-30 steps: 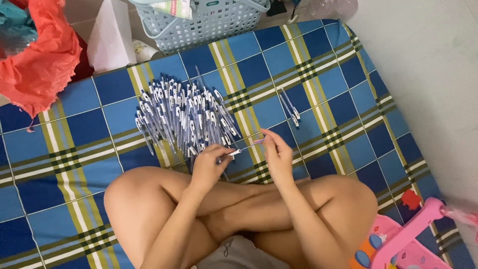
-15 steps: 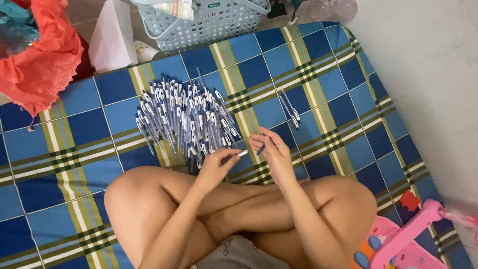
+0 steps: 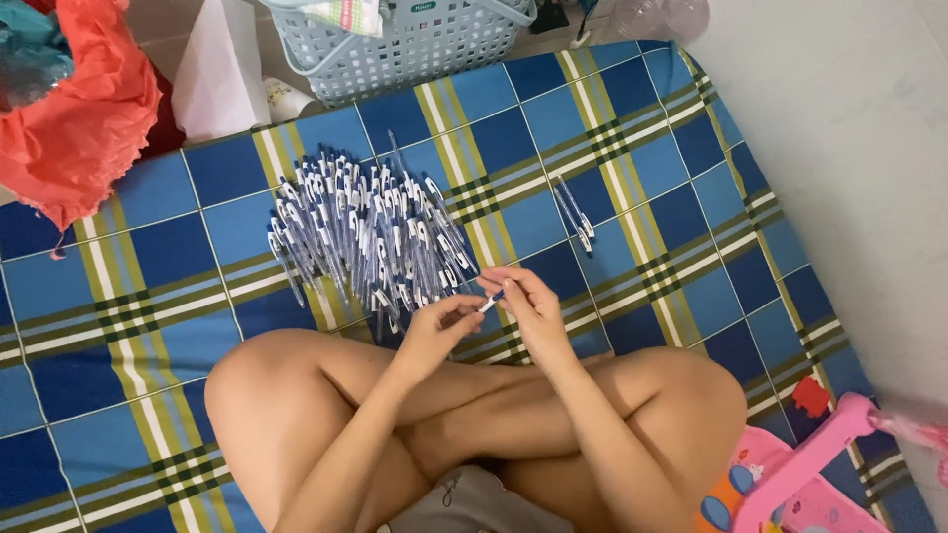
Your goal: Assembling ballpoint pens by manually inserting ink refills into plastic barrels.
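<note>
Both hands' fingers pinch one small pen [image 3: 491, 301]: left hand [image 3: 441, 331], right hand [image 3: 528, 306]. Just beyond them lies a big pen pile [image 3: 365, 237]; a few pens [image 3: 575, 215] sit apart, right.

Person seated cross-legged, both forearms passing over the knees. Left hand [image 3: 441, 328] and right hand [image 3: 530, 304] meet at centre, fingertips pinched closed, facing each other, nearly touching.
</note>
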